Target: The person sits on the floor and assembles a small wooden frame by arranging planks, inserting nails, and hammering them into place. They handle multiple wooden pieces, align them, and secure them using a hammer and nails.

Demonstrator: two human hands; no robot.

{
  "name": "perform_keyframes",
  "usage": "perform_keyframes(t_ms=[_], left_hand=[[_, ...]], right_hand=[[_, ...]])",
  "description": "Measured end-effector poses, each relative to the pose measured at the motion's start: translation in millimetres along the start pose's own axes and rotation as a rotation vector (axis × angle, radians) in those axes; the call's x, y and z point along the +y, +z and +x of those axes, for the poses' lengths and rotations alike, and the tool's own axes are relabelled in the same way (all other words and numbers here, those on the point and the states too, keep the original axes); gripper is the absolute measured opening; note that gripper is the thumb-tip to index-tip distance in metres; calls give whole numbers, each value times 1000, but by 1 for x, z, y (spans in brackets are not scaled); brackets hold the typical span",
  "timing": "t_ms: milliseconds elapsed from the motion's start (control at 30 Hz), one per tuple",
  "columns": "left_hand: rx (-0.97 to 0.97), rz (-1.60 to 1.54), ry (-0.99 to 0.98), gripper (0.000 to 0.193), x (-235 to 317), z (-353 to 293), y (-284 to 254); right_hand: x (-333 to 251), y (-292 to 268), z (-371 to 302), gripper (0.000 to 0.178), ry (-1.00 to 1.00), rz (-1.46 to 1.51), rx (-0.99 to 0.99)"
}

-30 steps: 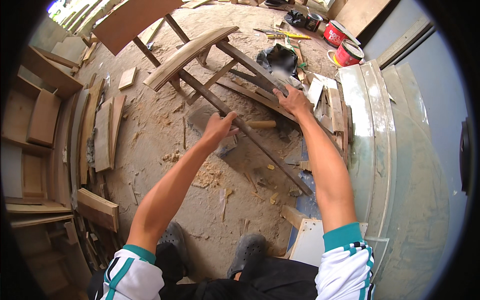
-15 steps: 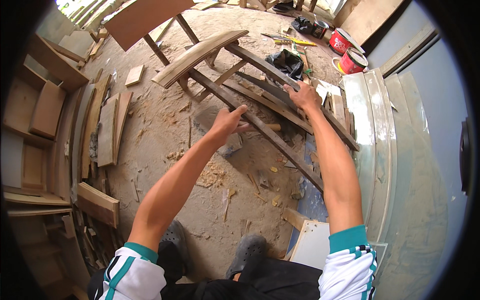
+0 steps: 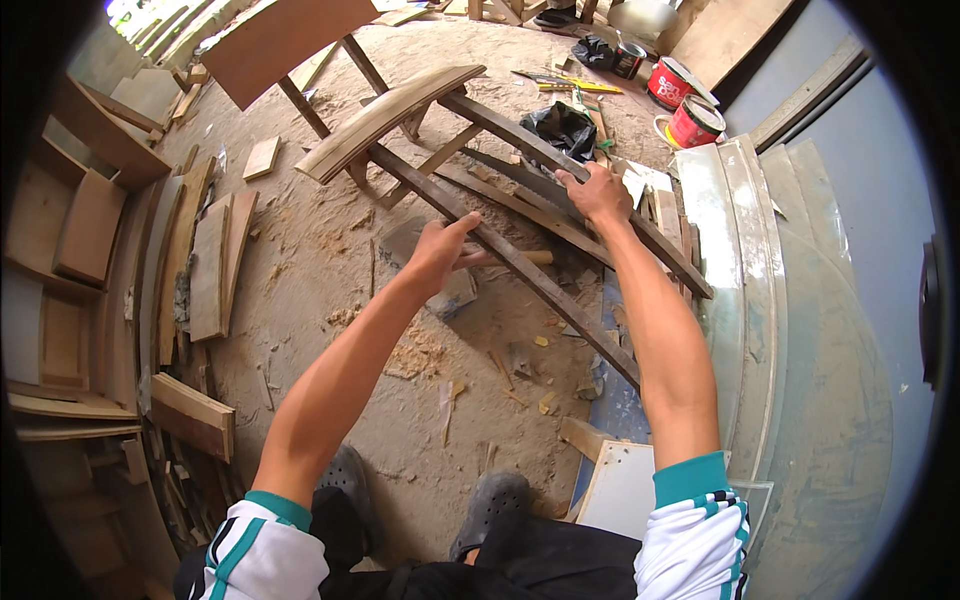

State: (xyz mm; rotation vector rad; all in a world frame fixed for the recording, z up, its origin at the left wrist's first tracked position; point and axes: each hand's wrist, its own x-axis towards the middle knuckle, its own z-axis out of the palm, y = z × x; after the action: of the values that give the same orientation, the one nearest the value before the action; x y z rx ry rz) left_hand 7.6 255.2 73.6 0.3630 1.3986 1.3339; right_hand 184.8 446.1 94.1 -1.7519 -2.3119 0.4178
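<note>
In the head view, a dusty floor (image 3: 290,330) spreads out ahead, crowded on both sides. Along the left stand an open wooden cabinet (image 3: 90,225) and a row of upright planks (image 3: 212,265); on the right lie glass sheets (image 3: 745,300), with wood scraps (image 3: 662,205) just beside them. Farther off are a black plastic bag (image 3: 562,130), a yellow tool (image 3: 590,86), two red cans (image 3: 690,125) and a dark can (image 3: 628,60). A white panel (image 3: 617,488) lies near the right sleeve. Beneath the held piece, a wooden handle (image 3: 538,257) and a grey block (image 3: 458,296) partly show, and loose strips of wood pass under its right side.

The wooden frame (image 3: 418,184) slants across the middle, its two dark rails running toward the lower right, a pale curved board (image 3: 393,115) across them and a reddish-brown board (image 3: 288,45) at the far end. The right forearm hides the near end of the left rail.

Both arms reach forward. The left hand (image 3: 440,250) has its fingers closed round the left rail, thumb on top. The right hand (image 3: 600,195), farther forward, curls its fingers over the right rail, back of the hand upward.
</note>
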Motion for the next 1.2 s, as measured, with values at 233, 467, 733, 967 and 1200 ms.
perform_keyframes(t_ms=[233,467,733,967,1200], left_hand=[[-4,27,-5,30,4,0,2],[16,58,14,30,1,8,-5],[5,56,-17,31,1,8,-7],[25,45,-30,33,9,0,-1],[0,78,-8,34,4,6,-5]], right_hand=[[6,6,9,55,-40,-42,72],[-5,0,7,53,20,-12,18],[-4,-1,2,54,19,-36,60],[-3,-8,5,53,-11,-43,53],[1,5,9,52,-38,-29,87]])
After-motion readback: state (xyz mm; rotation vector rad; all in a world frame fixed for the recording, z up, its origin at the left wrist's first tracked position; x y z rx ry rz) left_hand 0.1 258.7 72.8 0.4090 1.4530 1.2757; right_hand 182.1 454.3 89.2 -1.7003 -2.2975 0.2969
